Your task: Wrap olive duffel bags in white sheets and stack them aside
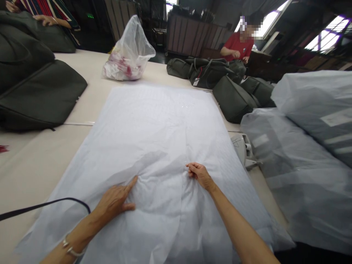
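A stack of thin white translucent sheets [154, 121], perhaps plastic bags, covers the middle of the table. My left hand [117, 200] rests on the top sheet at the lower left, fingers stretched out and thumb apart, with a bracelet on the wrist. To the right of it, my right hand [198, 174] is closed in a pinch just at the top sheet, near a lengthwise seam. The sheet is wrinkled between and below the two hands.
Dark bags [46, 95] lie at the left, and more dark bags [207, 71] sit at the back right. Plastic-wrapped bags [302, 157] are piled on the right beside a grey-white device [243, 148]. A clear bag of scraps [128, 58] stands behind. Two people are beyond the table.
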Motion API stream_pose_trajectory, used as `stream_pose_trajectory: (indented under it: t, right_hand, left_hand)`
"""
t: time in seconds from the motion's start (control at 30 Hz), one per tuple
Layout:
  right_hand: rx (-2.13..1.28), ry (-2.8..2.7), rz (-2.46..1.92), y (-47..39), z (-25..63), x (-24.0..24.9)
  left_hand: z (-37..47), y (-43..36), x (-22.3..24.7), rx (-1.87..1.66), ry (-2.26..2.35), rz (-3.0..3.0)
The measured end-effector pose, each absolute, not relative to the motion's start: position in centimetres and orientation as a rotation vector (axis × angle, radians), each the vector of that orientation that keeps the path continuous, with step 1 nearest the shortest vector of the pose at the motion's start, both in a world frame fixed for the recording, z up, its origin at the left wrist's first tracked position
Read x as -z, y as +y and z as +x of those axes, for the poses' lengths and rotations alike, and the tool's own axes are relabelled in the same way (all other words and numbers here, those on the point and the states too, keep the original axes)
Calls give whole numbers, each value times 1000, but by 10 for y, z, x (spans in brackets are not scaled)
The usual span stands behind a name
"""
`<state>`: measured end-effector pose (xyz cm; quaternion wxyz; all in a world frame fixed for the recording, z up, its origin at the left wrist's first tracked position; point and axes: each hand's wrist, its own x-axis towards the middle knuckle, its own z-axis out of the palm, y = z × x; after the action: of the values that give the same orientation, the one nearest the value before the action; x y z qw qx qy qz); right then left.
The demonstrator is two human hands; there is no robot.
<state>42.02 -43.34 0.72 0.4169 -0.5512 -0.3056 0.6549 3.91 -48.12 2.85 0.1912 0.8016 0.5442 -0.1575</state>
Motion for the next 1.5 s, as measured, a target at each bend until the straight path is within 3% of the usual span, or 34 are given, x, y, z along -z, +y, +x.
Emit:
stream_pose_trajectory:
  t: [0.17,0.33,0.6,0.73,0.93,1.0,1.1,1.23,1.33,1.5]
  right_hand:
    - [-1611,-782,-1397,-434,421,-8]
    - [-1582,-775,-1400,-434,420,-5]
    - [-1563,-772,-1380,-434,420,-2]
    - [-1536,-763,-1366,-436,421,1]
    - [-1439,-765,-1346,-436,418,-13]
    - [-1286,-829,-1380,-436,427,-26]
    - [-788,-996,-1618,-440,455,-39]
    - [-275,-1152,-2125,-452,498,-33]
    - [-274,-1159,-2338,-459,508,-18]
    - [-268,-1143,-2285,-455,499,-8]
  left_hand:
    - [74,-501,-51,316,1348,2481]
    - [143,-535,-65,118,748,2677]
    - [165,-535,-59,228,449,2631]
    - [129,-543,-42,77,733,2627]
    - [52,-529,-31,-521,1852,2385]
    - [34,-508,-40,-661,2133,2124]
    - [15,-466,-55,-761,2353,1669]
    - [-7,-416,-57,-537,2420,1328]
    - [-20,-397,-50,-324,2455,1329]
    - [-25,-387,-46,83,2391,1762]
